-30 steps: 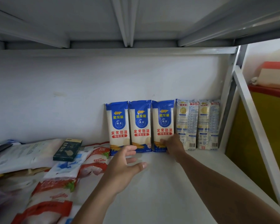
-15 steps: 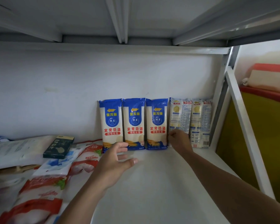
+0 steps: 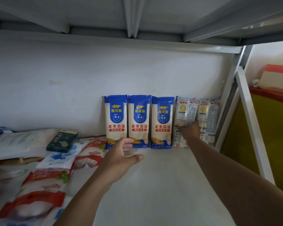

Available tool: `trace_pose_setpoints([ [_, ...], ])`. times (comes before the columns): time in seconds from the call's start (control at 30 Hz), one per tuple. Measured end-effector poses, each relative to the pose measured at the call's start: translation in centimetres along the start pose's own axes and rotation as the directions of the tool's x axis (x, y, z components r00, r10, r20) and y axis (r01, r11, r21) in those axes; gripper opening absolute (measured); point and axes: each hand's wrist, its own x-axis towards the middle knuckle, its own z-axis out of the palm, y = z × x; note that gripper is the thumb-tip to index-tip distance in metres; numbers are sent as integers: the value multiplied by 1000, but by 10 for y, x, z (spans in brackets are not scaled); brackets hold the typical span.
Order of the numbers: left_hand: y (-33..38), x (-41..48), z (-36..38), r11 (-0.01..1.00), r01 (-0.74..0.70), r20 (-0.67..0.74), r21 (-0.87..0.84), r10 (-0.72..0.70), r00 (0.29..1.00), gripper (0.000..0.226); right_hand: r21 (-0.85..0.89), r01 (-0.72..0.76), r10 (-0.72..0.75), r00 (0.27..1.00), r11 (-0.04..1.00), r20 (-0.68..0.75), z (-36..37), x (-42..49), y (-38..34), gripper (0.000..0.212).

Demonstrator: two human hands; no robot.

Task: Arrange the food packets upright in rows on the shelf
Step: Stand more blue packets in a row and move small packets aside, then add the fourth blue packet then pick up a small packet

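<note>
Up against the back wall [image 3: 72,95], my right hand [image 3: 189,131] is on the nearest pale packet [image 3: 185,111], pinching or just pressing, can't tell. My left hand [image 3: 121,154] hovers spread and empty before three blue noodle packets [image 3: 140,121] leaning on that wall. I reckon they're light, stiff lengthwise, slick and brittle inside, so grip mid-body by the sides.

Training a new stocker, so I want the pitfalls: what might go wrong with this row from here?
1. The pale packet looks creased where the right hand touches it; released, it may fold and slump.
2. The left hand hovers open near the base of the blue packets and might knock one over.
</note>
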Motion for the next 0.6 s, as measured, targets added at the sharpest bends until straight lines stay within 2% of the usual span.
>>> trace_pose_setpoints([
  [0.13,1,-3,4,999,-16,29,43,15,999,64,-40,-16,18,999,999,34,-11,-1,1,49],
  [0.37,4,-17,15,993,-43,73,108,36,997,67,-67,12,-9,998,998,58,-42,-16,8,45],
  [0.6,12,-40,23,988,-85,115,127,71,991,66,-2,23,-23,996,1000,82,-78,-84,5,43],
])
